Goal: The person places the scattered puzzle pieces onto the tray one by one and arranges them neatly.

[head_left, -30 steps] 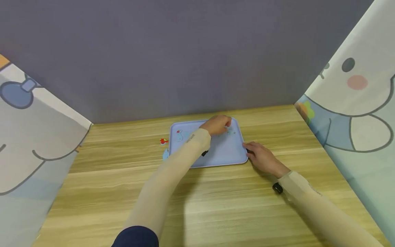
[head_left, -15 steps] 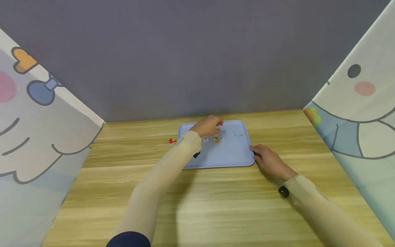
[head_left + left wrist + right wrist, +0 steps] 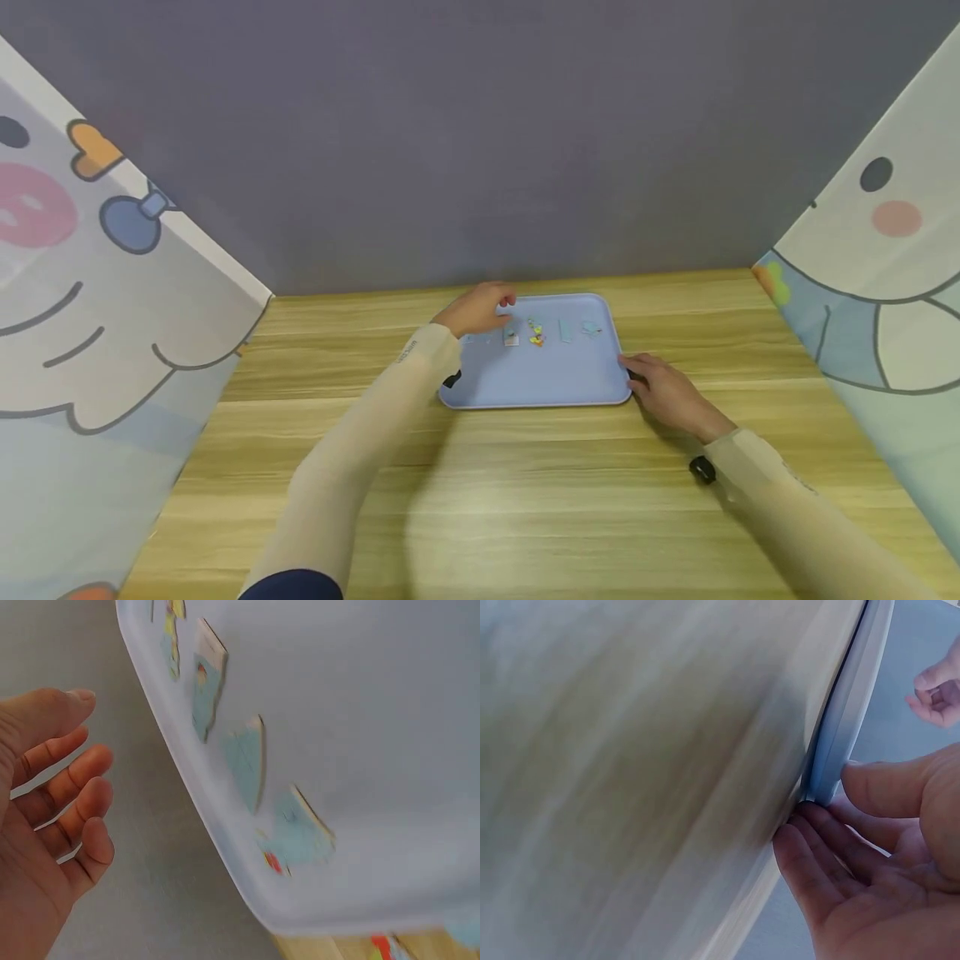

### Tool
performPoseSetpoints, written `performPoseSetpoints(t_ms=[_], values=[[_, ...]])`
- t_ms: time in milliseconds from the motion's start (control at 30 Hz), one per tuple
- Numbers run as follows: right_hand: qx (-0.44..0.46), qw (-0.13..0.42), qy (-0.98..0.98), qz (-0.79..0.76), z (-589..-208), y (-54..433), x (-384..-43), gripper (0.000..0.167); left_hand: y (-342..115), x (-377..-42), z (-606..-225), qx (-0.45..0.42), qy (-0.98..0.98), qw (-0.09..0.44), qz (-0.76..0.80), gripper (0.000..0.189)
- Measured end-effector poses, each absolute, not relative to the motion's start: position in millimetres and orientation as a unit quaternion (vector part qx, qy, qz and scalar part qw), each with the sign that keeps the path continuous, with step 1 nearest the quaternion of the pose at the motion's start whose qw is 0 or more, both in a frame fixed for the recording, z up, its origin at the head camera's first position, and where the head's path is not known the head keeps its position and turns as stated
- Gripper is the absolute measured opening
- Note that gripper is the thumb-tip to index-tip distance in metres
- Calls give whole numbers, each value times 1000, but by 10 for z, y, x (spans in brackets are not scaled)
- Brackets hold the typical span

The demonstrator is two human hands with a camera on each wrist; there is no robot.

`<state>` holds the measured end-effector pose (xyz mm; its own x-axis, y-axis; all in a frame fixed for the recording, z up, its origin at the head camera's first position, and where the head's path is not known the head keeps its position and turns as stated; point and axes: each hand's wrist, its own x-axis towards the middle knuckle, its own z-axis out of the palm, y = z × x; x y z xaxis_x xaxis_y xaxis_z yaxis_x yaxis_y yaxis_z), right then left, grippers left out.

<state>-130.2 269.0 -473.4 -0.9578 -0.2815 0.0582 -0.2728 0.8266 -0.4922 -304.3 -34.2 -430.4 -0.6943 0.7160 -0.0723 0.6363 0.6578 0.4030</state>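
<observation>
A pale blue tray (image 3: pixel 547 379) lies on the wooden table, with a row of small flat puzzle pieces along its far side. My left hand (image 3: pixel 477 308) is over the tray's far left part, fingers loosely bent and nothing in them. The left wrist view shows it beside the tray wall, near a light blue piece with a white end (image 3: pixel 210 682), a narrow light blue piece (image 3: pixel 246 769) and one with a red spot (image 3: pixel 296 829). My right hand (image 3: pixel 667 392) holds the tray's right edge; in the right wrist view its thumb (image 3: pixel 885 787) presses the rim, fingertips low against the outer side.
A grey panel (image 3: pixel 495 150) rises behind the table's far edge. Cartoon-printed panels (image 3: pixel 67 300) flank the table on both sides. A red piece (image 3: pixel 384 946) lies on the table just outside the tray wall.
My left hand has moved left across the tray, uncovering the pieces in the middle and right of the row. My right hand has stayed at the tray's right edge. The head view has shifted.
</observation>
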Motion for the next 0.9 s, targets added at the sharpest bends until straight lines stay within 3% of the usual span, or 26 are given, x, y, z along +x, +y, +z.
performPoseSetpoints(t_ms=[900], values=[[-156, -1, 955, -252, -4726, 2701, -1287, 42, -1327, -2750, -4285, 336, 919, 86, 189, 30]])
